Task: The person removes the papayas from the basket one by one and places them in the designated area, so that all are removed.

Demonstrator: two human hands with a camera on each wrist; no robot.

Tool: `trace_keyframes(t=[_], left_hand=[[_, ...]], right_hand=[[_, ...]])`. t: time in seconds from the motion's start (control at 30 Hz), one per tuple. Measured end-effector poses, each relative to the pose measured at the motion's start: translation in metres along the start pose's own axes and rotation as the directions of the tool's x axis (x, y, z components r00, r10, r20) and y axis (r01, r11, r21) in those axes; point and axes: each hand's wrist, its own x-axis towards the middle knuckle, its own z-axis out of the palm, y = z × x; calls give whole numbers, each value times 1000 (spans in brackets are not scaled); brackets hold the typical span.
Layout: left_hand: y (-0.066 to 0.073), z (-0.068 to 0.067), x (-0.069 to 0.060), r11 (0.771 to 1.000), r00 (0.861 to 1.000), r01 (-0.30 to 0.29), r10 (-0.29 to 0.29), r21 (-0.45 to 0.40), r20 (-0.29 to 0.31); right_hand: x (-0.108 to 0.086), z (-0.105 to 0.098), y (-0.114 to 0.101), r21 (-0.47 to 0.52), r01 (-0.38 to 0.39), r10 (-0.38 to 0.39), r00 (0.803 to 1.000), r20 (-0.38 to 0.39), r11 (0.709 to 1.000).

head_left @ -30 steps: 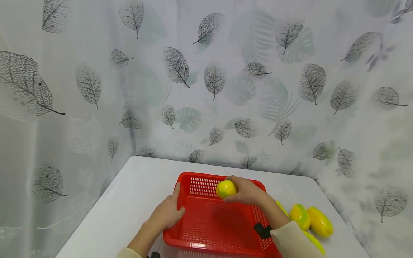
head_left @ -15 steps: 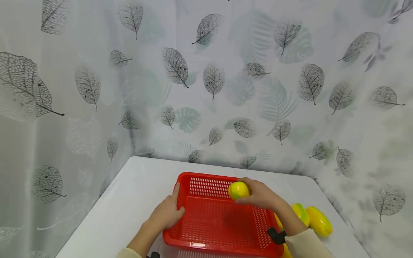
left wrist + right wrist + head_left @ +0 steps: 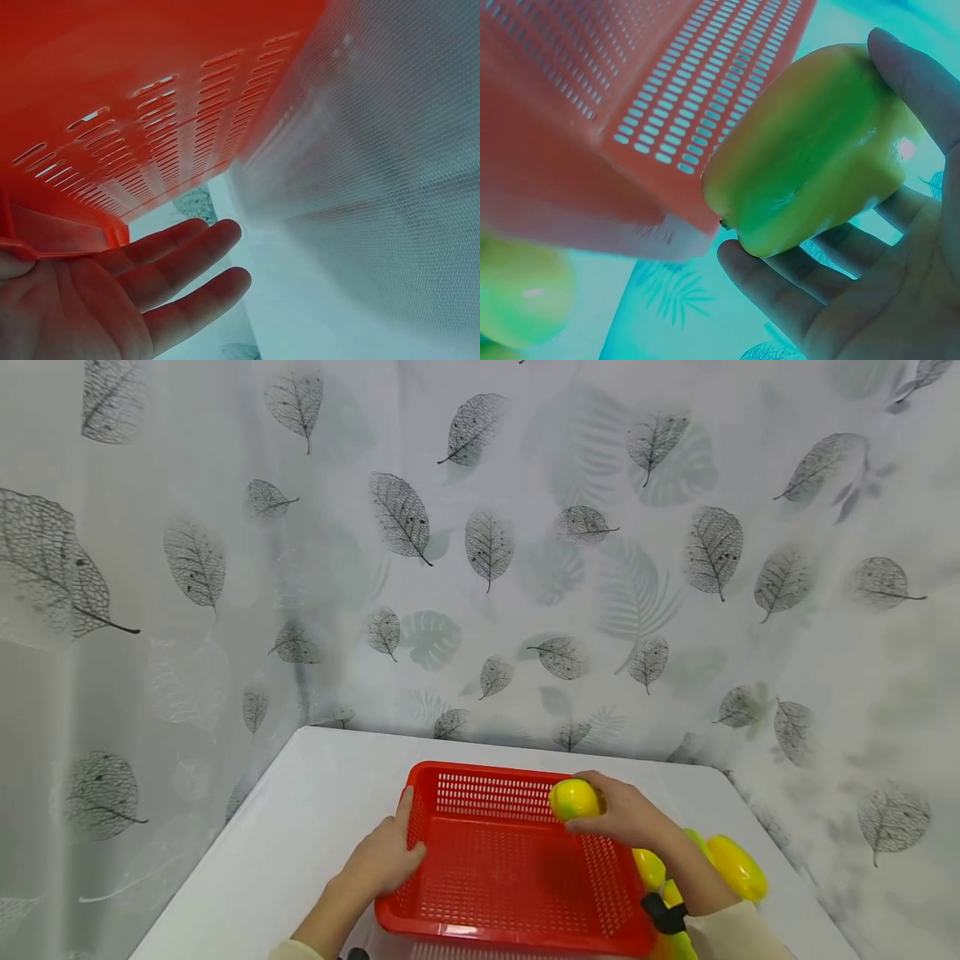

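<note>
In the head view, my left hand [image 3: 384,858] holds the left rim of a red plastic basket [image 3: 486,935], thumb on the inner side. In the left wrist view, several fingers extend outside the basket's slotted wall, beneath the rim. My right hand [image 3: 622,810] grips a yellow fruit with a green stripe [image 3: 576,800] over the basket's far right corner. The right wrist view shows thumb and fingers around this smooth, blunt-ended fruit [image 3: 810,150]. No fruit is visible on the basket's floor.
Several similar yellow-green fruits [image 3: 737,868] lie on the white table [image 3: 300,802] right of the basket, partly hidden by my right forearm. Behind the table hangs a leaf-patterned curtain [image 3: 480,568]. The table's left edge runs along the curtain.
My right hand has carried the gripped fruit rightward, from over the basket's back middle to its far right corner. My left hand stays on the rim. The view has shifted slightly.
</note>
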Motion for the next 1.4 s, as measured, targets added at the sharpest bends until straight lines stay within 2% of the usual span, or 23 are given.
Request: trace_keyframes(t=[0.2, 0.4, 0.6, 0.77, 1.4], left_hand=[[0, 0, 0, 1000, 1000, 7, -7, -8, -3], [0, 1, 0, 1000, 1000, 19, -19, 2, -9], [0, 0, -2, 999, 999, 34, -34, -5, 7], [1, -1, -2, 999, 999, 34, -34, -16, 9], [1, 0, 0, 999, 999, 29, -29, 22, 18]], right_hand=[[-7, -4, 8, 9, -60, 60, 998, -12, 998], [-18, -14, 13, 8, -56, 56, 998, -27, 998], [-32, -20, 21, 20, -111, 111, 993, -27, 994], [-42, -26, 30, 31, -126, 127, 991, -33, 992], [-77, -44, 65, -59, -221, 217, 974, -59, 974]])
